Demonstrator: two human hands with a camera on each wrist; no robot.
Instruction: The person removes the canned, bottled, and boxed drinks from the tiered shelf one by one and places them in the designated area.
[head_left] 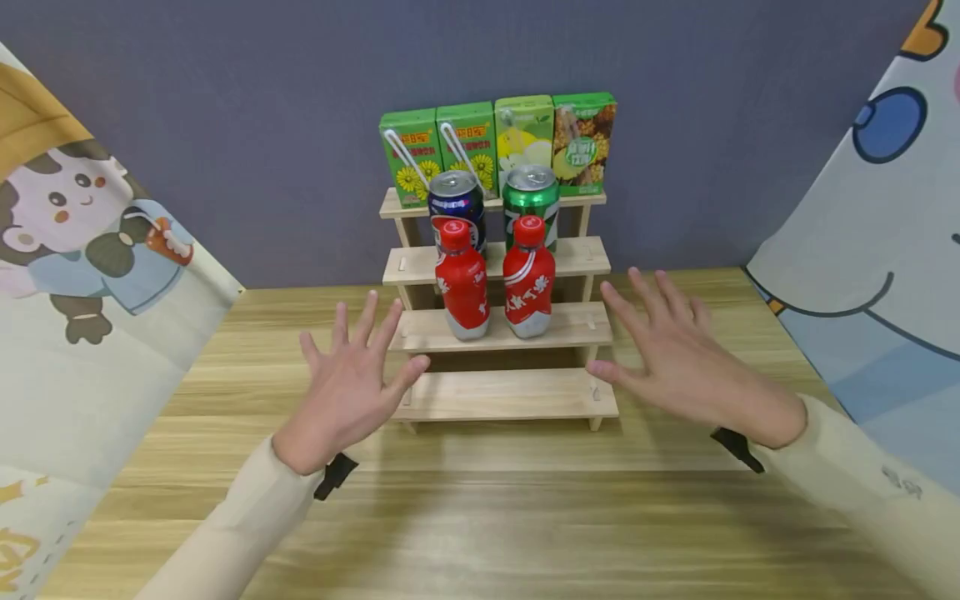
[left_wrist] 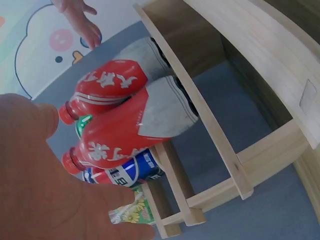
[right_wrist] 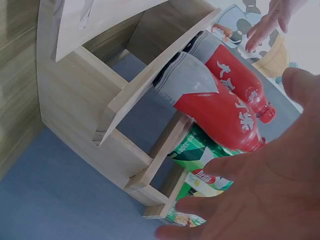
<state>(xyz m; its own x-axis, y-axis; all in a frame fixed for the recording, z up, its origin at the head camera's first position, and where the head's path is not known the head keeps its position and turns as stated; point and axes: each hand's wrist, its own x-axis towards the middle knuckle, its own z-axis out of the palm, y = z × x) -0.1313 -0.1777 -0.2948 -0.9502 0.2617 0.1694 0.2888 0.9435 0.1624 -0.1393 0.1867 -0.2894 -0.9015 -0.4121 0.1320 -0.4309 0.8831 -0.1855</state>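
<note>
Cream sleeves (head_left: 232, 508) extend over the tabletop (head_left: 495, 517); the left hand (head_left: 345, 392) and right hand (head_left: 675, 367) spread their fingers wide, holding nothing, beside the rack's (head_left: 517, 396) left and right edges. On its second step up, midway along, stand two red bottles (head_left: 462, 287): probably slick, weighty if full, best gripped round the middle. Behind come a blue can (head_left: 457, 202) and green can (head_left: 530, 200), then cartons (head_left: 467, 146) across the top step.

We see the left hand (head_left: 348, 387) and the right hand (head_left: 678, 362) both spread wide, and, between and beyond them, a wooden rack (head_left: 510, 396) holding two red bottles (head_left: 462, 292) nearest the hands, two cans (head_left: 550, 204) farther off, and four drink boxes (head_left: 525, 137) farthest away.
</note>
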